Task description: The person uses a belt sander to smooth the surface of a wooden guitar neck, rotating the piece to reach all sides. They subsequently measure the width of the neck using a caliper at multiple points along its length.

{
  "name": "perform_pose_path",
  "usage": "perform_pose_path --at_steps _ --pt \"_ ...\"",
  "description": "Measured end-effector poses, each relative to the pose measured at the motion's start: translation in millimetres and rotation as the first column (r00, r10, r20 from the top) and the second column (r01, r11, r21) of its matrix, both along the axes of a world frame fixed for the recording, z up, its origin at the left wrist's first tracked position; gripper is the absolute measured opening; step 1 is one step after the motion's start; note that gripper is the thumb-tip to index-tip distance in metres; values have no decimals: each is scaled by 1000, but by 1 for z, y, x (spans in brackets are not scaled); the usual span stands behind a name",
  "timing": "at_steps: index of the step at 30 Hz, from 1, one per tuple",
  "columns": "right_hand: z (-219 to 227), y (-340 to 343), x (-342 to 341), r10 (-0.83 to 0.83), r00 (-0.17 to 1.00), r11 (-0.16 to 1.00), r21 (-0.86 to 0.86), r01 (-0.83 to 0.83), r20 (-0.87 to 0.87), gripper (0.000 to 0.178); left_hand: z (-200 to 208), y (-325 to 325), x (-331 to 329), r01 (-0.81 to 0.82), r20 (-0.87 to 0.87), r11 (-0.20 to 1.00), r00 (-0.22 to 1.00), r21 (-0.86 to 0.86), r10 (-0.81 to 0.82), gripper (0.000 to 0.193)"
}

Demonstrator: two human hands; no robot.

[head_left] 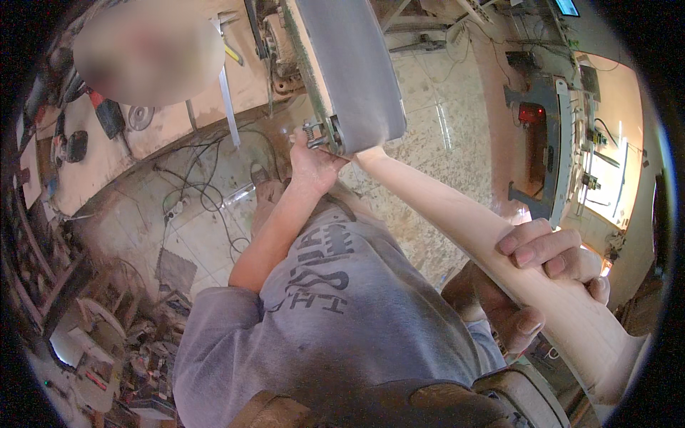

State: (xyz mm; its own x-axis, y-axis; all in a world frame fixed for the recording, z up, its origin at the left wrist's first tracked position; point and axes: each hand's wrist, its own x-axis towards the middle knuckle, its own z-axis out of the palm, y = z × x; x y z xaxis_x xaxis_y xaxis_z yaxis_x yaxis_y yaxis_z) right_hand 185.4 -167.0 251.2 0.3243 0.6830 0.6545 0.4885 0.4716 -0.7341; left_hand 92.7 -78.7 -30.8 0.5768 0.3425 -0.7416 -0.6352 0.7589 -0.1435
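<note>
A long, pale, smoothly shaped wooden piece (pixel 442 207) slants across the view, narrow at its far end and flaring wide at the lower right. My right hand (pixel 553 267) is wrapped around its thick part, fingers over the top and thumb below. At the narrow tip my left hand (pixel 314 170) grips the end, its fingers partly hidden beside the machine. The tip touches the lower end of a belt sander (pixel 360 71), where the grey belt curves round its roller. A small spring and bracket (pixel 314 132) on the sander's side sit just by my left thumb.
Left of the sander runs a workbench (pixel 164 135) with a red and black power tool (pixel 107 114) and a metal rule (pixel 228 107). Cables (pixel 203 175) loop over the dusty tiled floor (pixel 435 128). Another machine (pixel 553 150) stands at the right; clutter fills the lower left.
</note>
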Motion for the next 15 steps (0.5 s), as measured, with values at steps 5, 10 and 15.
perform_pose_path --at_steps 5,10,15 --pt "-4 6 1 -1 998 998 60 5 -65 70 -1 -1 0 2 17 1000 1000 -17 -1 57" --pt "-2 3 14 129 989 991 38 -127 -67 67 -13 -5 4 6 49 1000 999 29 -8 68" --pt "-3 7 13 119 991 992 47 -116 -66 65 -2 -4 5 -16 59 999 998 52 13 65"
